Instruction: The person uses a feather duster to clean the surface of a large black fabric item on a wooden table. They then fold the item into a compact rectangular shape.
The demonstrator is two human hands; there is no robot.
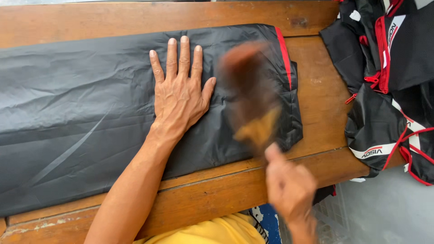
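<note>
**Desk:** What does the frame show, reading from the left?

**Photographer:** A long black fabric (90,113) lies folded flat on a wooden tabletop (217,190) and runs off the left edge of the shot. The person's left hand (181,90) presses on it, palm down, fingers spread and straight, gripping nothing.

**Desk:** And to the right of that?

**Photographer:** A brown tool (248,95) hangs over the cloth, too blurred to name, though its paler lower end looks like a handle. The right hand (289,185) is curled closed just below that end, apparently gripping it. The two hands are well apart.

**Desk:** What stage is this?

**Photographer:** By the look of it, flattening: one hand pins the cloth while the tool works the section beside it. A further pass would need the cloth held taut and the pinning fingers kept out from under the tool.

**Desk:** How does the fabric lie?

**Photographer:** Its long axis runs left to right along the tabletop, and the end with the red stripe (284,56) points right. Past it, at the far right, sits a pile of garments (389,90) in black, red and white. A yellow shirt (212,231) shows at the bottom edge.
</note>
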